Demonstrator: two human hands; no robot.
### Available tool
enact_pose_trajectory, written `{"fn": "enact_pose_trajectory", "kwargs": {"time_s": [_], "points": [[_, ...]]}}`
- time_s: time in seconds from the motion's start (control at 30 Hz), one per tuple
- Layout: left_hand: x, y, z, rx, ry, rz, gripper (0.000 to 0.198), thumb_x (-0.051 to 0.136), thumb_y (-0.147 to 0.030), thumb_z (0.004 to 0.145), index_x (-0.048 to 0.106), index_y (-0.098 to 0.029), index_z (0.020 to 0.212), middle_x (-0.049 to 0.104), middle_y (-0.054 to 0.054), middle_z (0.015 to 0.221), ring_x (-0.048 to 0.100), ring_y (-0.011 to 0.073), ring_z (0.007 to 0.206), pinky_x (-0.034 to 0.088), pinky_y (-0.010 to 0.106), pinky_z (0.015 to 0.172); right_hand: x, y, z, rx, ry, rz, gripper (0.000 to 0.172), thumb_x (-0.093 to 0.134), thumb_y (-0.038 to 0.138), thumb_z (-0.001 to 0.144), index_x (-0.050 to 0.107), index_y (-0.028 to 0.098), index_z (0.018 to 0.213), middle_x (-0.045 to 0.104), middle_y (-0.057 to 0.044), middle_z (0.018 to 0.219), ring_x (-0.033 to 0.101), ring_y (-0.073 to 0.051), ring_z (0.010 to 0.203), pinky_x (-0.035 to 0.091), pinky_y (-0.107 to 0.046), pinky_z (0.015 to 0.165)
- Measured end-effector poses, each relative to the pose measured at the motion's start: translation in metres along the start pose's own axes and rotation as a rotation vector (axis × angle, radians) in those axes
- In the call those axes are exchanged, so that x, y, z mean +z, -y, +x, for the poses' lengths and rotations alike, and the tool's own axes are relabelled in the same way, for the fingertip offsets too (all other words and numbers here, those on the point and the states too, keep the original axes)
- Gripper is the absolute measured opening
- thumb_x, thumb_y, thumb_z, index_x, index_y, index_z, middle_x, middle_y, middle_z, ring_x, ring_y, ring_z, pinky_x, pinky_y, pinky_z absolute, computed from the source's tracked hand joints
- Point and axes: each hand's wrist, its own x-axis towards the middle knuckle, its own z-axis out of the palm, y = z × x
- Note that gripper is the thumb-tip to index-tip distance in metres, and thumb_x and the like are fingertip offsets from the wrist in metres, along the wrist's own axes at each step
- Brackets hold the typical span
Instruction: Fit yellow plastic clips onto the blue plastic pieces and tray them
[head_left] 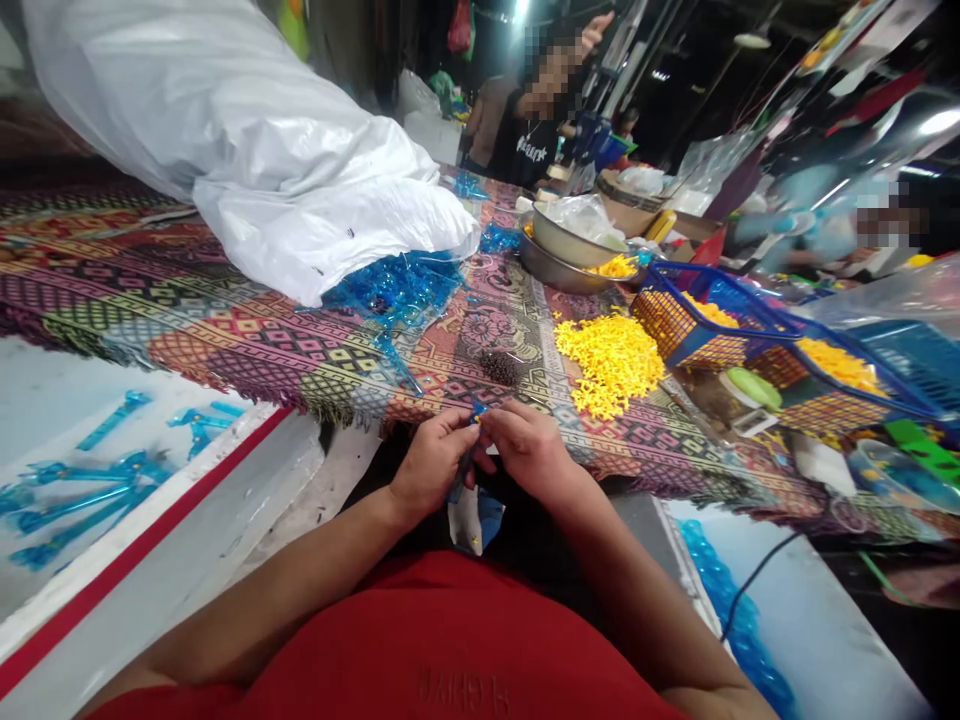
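1. Left hand (431, 458) and right hand (529, 452) are pinching a tiny blue piece (477, 408), fingers closed on it, lower centre of frame.
2. They're working at the worktop (225, 320) edge, so a slip is probably dropping it lapward.

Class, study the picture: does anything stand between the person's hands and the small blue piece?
Nothing visible does. The left hand and right hand both pinch the small blue piece directly, at the near edge of the patterned cloth.

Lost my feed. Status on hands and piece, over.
Both busy: left hand and right hand pinch small blue piece. Beyond them, yellow pile, untouched.
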Motion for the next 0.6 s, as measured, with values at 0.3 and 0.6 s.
{"fn": "enact_pose_trajectory", "kwargs": {"time_s": [0.3, 0.6], "points": [[-0.003, 0.002, -0.004, 0.035, -0.014, 0.056, 0.016, 0.05, -0.03, 0.081, 0.051, -0.015, 0.087, 0.056, -0.002, 0.056, 0.048, 0.0086, 0.035, 0.037, 0.019, 0.034, 0.002, 0.006, 0.002, -0.012, 0.018, -0.016, 0.02, 0.041, 0.014, 0.087, 0.058, 0.016, 0.076, 0.052, -0.003, 0.07, 0.048, -0.013, 0.063, 0.037, -0.024, 0.057], [0.0, 0.0, -0.008, 0.186, -0.296, 0.38, 0.01, 0.049, -0.027, 0.082, 0.052, -0.018, 0.079, 0.053, -0.003, 0.061, 0.047, 0.0091, 0.052, 0.038, 0.019, 0.05, 0.022, 0.012, 0.009, -0.078, -0.1, -0.212, 0.021, 0.041, 0.014, 0.084, 0.059, 0.017, 0.074, 0.049, -0.005, 0.068, 0.043, -0.016, 0.063, 0.035, -0.027, 0.057]]}}
